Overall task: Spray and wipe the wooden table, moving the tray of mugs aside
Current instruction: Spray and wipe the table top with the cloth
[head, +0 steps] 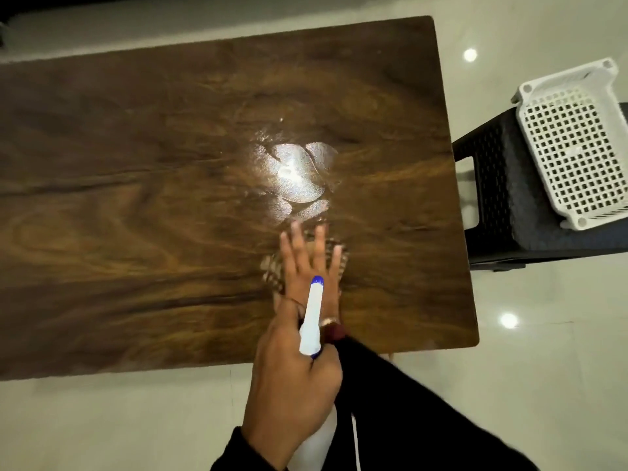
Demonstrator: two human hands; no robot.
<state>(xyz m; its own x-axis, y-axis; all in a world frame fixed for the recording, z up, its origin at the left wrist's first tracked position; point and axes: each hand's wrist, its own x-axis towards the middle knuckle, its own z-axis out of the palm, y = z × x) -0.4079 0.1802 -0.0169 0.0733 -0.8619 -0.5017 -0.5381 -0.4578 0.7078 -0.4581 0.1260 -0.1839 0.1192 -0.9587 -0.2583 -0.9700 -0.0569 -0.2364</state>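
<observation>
The wooden table [136,198] fills most of the view. A wet, streaky patch [295,175] shines under a light reflection right of its centre. My right hand [316,263] lies flat with fingers spread on a checkered cloth [272,273], just below the wet patch. My left hand [289,379] grips a spray bottle [312,321] with a white and blue head, held above the table's near edge with its nozzle pointing towards the far side. No mugs are in view.
A white perforated plastic tray [574,147] rests tilted on a black plastic stool [503,205] just past the table's right edge. Glossy pale floor tiles [509,385] surround the table.
</observation>
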